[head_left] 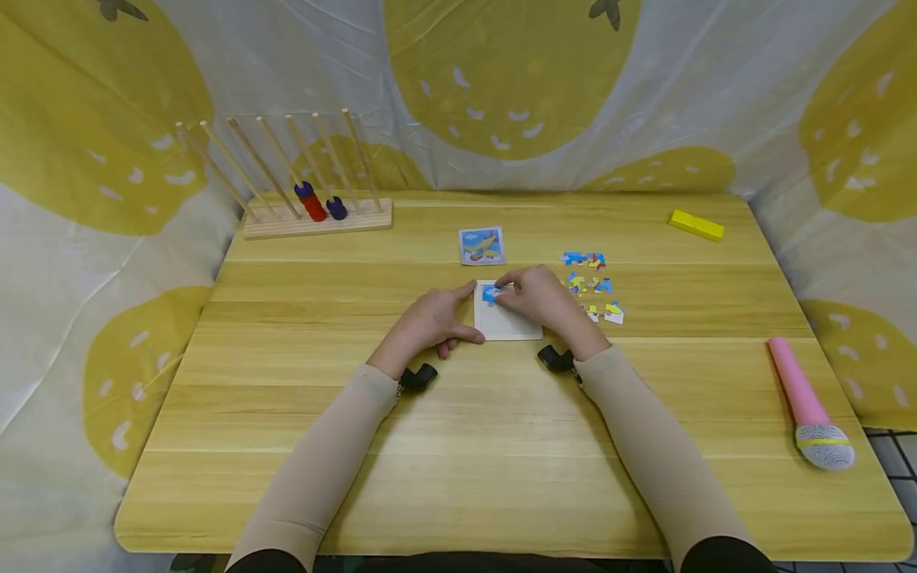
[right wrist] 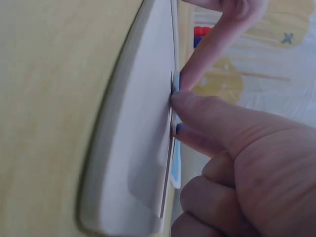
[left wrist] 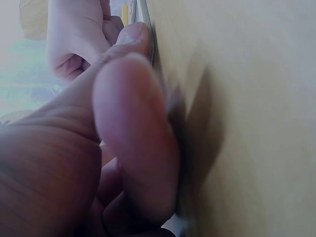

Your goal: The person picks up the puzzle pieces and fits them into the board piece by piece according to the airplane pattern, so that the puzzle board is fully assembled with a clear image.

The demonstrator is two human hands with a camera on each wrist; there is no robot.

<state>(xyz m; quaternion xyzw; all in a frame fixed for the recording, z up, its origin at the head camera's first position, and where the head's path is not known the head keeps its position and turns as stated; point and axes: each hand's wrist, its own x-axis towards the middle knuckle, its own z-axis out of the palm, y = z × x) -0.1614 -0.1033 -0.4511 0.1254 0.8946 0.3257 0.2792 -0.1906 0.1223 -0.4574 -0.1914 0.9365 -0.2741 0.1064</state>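
The curled thumb and index finger of a person's right hand (head_left: pixel 536 296) pinch a blue puzzle piece (head_left: pixel 489 295) inside the upper left part of a shallow white tray (head_left: pixel 510 325) on a wooden table (head_left: pixel 458 446). The piece lies directly at those fingertips, close to the tray's left side. The remaining fingers of that hand are folded toward the palm, as the right wrist view shows.

Opposite, the left hand (head_left: pixel 432 317) spreads its index finger and thumb well apart along the tray's left edge, the index finger at the upper corner, the thumb at the lower one; its other fingers bend underneath, near the tabletop.

Just to the right of the right hand, loose puzzle pieces (head_left: pixel 604 286) in blue, yellow, red and white lie in rows, some partly hidden behind the hand. Just beyond the tray rests a square picture card (head_left: pixel 482 247) with a yellow airplane on blue.

Farther out, a wooden stand (head_left: pixel 318 226) with upright rods carries red and purple rings at the table's back left. A yellow block (head_left: pixel 696 225) sits at the back right, and a pink toy microphone (head_left: pixel 797 386) lies near the right edge. Behind hangs a white curtain (head_left: pixel 315 48) with yellow fruit shapes.
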